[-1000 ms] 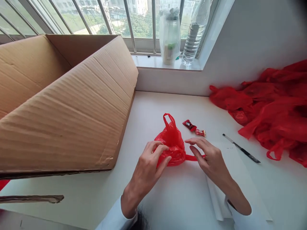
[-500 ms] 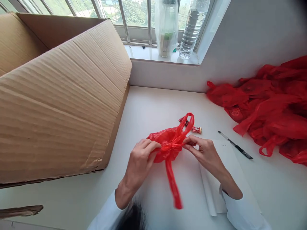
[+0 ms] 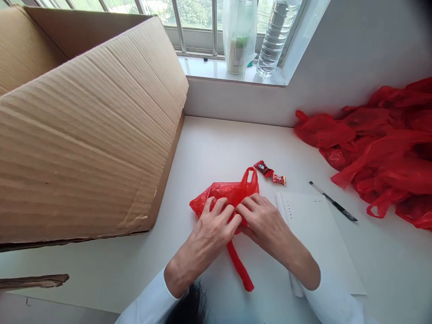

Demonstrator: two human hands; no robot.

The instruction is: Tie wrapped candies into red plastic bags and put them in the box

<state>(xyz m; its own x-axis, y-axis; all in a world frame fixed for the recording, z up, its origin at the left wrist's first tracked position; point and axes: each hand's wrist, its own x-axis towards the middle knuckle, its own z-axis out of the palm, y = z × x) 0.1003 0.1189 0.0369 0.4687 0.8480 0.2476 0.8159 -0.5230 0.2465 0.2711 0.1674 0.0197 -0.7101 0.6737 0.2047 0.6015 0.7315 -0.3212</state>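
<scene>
The white surface [image 3: 219,141] meets a pale wall [image 3: 239,101] below a barred window [image 3: 195,18], where daylight enters. A pen [image 3: 337,205] and a white sheet [image 3: 320,243] lie to the right; two small wrapped pieces [image 3: 263,168] lie just beyond my work.

The red bag [image 3: 225,191] lies on the surface in front of me. It is thin, glossy and creased, gathered at the middle, with one handle loop upright and another strip trailing towards me. My left hand [image 3: 213,229] and right hand [image 3: 265,220] both grasp it, fingers bent close together; the bag's contents cannot be made out.

Left: open cardboard box [image 3: 101,139], interior only partly visible. On the sill [image 3: 207,69]: a clear bottle [image 3: 275,40] containing clear liquid, beside a translucent bag [image 3: 240,27] enclosing a container. Far right: heaped red bags [image 3: 381,135].
</scene>
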